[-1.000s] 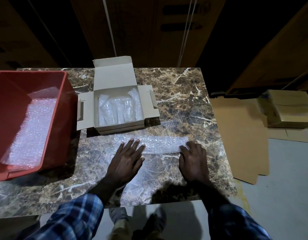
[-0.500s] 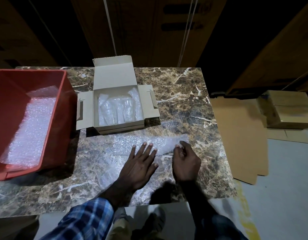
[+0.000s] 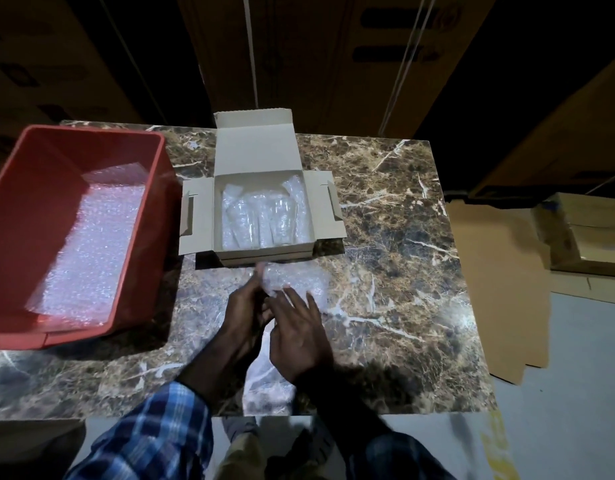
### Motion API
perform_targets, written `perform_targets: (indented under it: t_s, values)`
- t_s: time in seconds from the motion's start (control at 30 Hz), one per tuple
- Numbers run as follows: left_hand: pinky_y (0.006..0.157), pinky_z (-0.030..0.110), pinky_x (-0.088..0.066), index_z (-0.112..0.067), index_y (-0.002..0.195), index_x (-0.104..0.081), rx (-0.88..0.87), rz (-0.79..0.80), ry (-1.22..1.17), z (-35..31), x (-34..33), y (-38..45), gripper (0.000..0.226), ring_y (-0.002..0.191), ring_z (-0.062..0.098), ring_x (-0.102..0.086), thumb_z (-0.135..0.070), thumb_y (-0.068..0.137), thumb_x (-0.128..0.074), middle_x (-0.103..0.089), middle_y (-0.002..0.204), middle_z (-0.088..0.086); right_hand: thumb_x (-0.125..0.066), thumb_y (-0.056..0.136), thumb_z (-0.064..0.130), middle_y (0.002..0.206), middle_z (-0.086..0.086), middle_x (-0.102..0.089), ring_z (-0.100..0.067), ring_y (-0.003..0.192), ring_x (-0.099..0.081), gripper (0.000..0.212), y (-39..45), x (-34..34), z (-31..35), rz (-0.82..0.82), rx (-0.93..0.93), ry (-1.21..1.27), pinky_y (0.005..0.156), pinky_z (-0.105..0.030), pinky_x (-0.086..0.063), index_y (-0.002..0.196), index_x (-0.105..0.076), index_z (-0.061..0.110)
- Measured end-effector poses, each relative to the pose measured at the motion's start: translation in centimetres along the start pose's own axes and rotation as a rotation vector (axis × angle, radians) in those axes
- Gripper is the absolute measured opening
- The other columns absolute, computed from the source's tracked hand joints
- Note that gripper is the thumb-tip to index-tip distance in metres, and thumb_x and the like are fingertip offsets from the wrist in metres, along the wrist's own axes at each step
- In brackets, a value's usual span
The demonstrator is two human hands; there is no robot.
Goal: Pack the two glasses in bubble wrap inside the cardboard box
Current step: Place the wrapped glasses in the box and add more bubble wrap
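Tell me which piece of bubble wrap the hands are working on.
The folded bubble wrap piece on the table, just in front of the cardboard box; the others lie inside the box and the red bin.

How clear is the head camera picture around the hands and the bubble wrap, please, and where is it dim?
Head view: both hands, left and right, and the bubble wrap they handle are motion-blurred; the cardboard box and red bin stay sharp; the background is dark; glare brightens the table; wide-angle bending shows at the edges.

Two hands, one cardboard box, one red bin, two glasses.
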State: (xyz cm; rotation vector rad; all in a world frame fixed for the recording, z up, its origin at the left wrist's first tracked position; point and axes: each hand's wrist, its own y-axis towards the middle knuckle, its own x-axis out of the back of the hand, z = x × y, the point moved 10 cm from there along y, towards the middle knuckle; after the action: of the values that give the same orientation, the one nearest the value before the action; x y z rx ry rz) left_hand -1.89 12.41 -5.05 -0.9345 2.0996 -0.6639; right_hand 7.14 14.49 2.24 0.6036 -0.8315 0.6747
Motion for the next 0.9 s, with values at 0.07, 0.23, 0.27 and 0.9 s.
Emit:
perform_targets:
  t_s: [0.07, 0.23, 0.27, 0.9]
  values:
    - [0.057, 0.029, -0.053, -0.001, 0.085, -0.068, -0.032, -0.079, 0.059, -0.6, 0.8, 0.5, 0.026, 0.062, 0.025, -0.06, -0.024, 0.084, -0.08, -0.059, 0.072, 0.012, -0.036, 0.089, 0.011, 0.137, -0.013, -0.059, -0.029, 0.139, -0.044, 0.047, 0.0, -0.2, -0.1, -0.017, 0.025, 0.019, 0.114, -0.057, -0.034, 0.133, -0.052, 0.006]
    - [0.042, 0.026, -0.047, -0.007, 0.072, -0.061, -0.178, -0.213, 0.298, -2.5, 2.6, 0.9, 0.024, 0.053, 0.027, -0.056, -0.014, 0.092, -0.071, -0.048, 0.069, 0.011, -0.043, 0.092, 0.012, 0.147, -0.015, -0.05, -0.029, 0.141, -0.04, 0.048, 0.2, 0.6, -3.9, -0.146, -0.133, -0.103, 0.116, -0.048, -0.03, 0.14, -0.046, 0.005]
    - [0.04, 0.025, -0.047, -0.007, 0.075, -0.062, -0.219, -0.22, 0.378, -3.0, 2.8, 0.9, 0.022, 0.054, 0.03, -0.063, -0.015, 0.094, -0.07, -0.049, 0.071, 0.01, -0.042, 0.092, 0.01, 0.147, -0.016, -0.051, -0.03, 0.14, -0.042, 0.05, 0.2, 0.2, -4.8, -0.139, -0.145, -0.116, 0.114, -0.048, -0.034, 0.141, -0.048, 0.004]
    - [0.067, 0.032, -0.032, -0.019, 0.098, -0.042, -0.847, -0.326, 1.135, -6.3, 1.3, -2.9, 0.016, 0.077, 0.02, -0.047, -0.008, 0.098, -0.054, -0.052, 0.087, 0.001, -0.048, 0.078, 0.013, 0.153, -0.014, -0.044, -0.028, 0.144, -0.031, 0.064, -0.5, -2.3, -8.2, 0.085, -0.135, -0.336, 0.114, -0.05, -0.026, 0.142, -0.052, 0.009]
